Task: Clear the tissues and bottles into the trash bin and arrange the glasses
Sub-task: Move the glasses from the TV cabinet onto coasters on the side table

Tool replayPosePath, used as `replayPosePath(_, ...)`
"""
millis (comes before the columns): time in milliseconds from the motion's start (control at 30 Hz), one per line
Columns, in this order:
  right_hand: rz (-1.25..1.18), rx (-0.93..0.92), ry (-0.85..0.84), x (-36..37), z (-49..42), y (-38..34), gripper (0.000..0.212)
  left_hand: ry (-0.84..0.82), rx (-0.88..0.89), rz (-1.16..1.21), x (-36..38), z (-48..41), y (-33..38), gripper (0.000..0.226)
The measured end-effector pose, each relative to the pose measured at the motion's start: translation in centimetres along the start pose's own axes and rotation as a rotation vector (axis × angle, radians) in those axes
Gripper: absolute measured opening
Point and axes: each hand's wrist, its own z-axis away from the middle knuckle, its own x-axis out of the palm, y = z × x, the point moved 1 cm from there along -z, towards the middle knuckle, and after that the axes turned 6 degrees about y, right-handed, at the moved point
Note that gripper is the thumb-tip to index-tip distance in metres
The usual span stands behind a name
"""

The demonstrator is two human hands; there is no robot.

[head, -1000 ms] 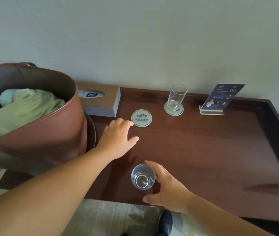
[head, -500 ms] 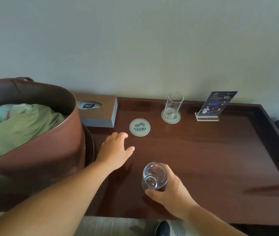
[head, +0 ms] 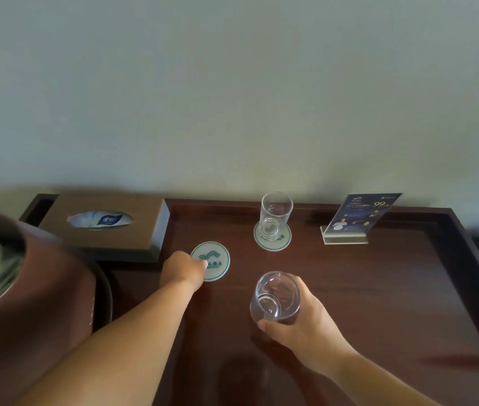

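Right hand (head: 305, 320) grasps a drinking glass (head: 276, 297) just right of the empty coaster (head: 213, 260), likely its seat, which left hand (head: 184, 269) touches, finger curl unclear.

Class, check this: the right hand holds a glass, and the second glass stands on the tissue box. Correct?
No. The head view shows the second glass standing on a coaster, not on the tissue box. The right hand does hold a glass.

Your left forearm (head: 115, 341) and right forearm (head: 364, 373) are bare from the wrist to the picture's edge. Your left hand (head: 184, 269) and right hand (head: 305, 320) are bare too.
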Motion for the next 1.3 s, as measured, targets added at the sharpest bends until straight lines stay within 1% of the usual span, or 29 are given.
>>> replayPosePath(133, -0.028, 0.013, -0.031, -1.1, -2.3, 0.8, 0.066, 0.047, -0.082, -0.075, 1.1, -0.4, 1.1, 0.039)
replayPosePath(233, -0.030, -0.003, -0.059, -1.5, -3.6, 0.9, 0.066, 0.082, -0.125, -0.045, 1.5, -0.7, 1.5, 0.038)
replayPosePath(333, -0.035, -0.011, -0.072, -1.6, -4.5, 0.9, 0.065, 0.088, -0.110, -0.014, 1.5, -1.1, 1.4, 0.028)
replayPosePath(433, -0.043, -0.012, -0.076, -1.4, -5.2, 0.7, 0.065, 0.081, -0.068, 0.164, 1.4, -1.4, 1.3, 0.009)
replayPosePath(567, -0.039, -0.015, -0.057, -1.1, -5.9, 0.1, 0.066, 0.037, -0.069, 0.524, 0.9, -2.0, 1.5, 0.012)
replayPosePath(667, -0.035, -0.003, -0.030, -0.9, -6.0, -0.2, 0.066, 0.054, -0.110, 0.656, 0.5, -3.2, 2.0, 0.013)
replayPosePath(733, -0.028, 0.012, -0.013, -0.8, -6.0, -0.3, 0.067, 0.072, -0.128, 0.696, 0.3, -4.3, 2.5, 0.014)
replayPosePath(833, -0.018, 0.026, 0.020, -0.8, -5.9, -0.4, 0.067, 0.074, -0.133, 0.694, 0.3, -5.7, 3.2, 0.015)
replayPosePath(1033, -0.008, 0.061, 0.055, -0.4, -5.9, -0.6, 0.067, 0.043, -0.139, 0.603, 0.8, -7.1, 3.3, 0.017)
replayPosePath(1300, 0.003, 0.063, 0.054, 0.8, -6.1, -1.3, 0.066, 0.009, -0.144, 0.562, 0.8, -7.9, 2.8, 0.013)
